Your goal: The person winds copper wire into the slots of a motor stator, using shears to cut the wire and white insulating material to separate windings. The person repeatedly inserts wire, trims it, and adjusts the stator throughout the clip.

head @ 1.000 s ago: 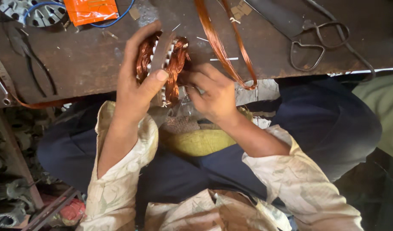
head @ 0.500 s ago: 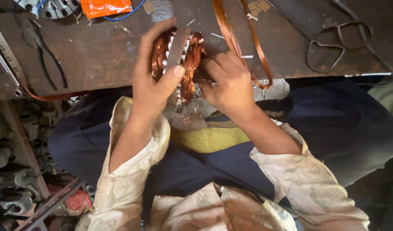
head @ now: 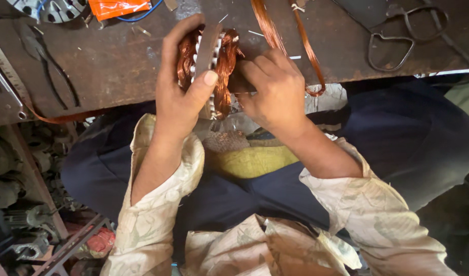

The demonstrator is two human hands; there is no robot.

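My left hand point(head: 181, 87) grips a round motor stator point(head: 210, 61) wound with copper wire, held on edge at the rim of the dark workbench point(head: 112, 66). Its thumb lies across the metal core. My right hand point(head: 273, 89) presses against the stator's right side, fingers curled on the copper winding; whatever it may pinch is hidden. Loops of loose copper wire point(head: 296, 41) run from the stator up across the bench.
A pair of scissors point(head: 398, 41) lies at the bench's upper right. An orange packet point(head: 117, 7) and a metal disc point(head: 45, 7) sit at the upper left, pliers point(head: 45, 66) beside them. Metal parts crowd the floor at the left point(head: 20, 204).
Both hands with the stator sit slightly lower and further right in view. The right hand's fingers have closed tighter against the winding.
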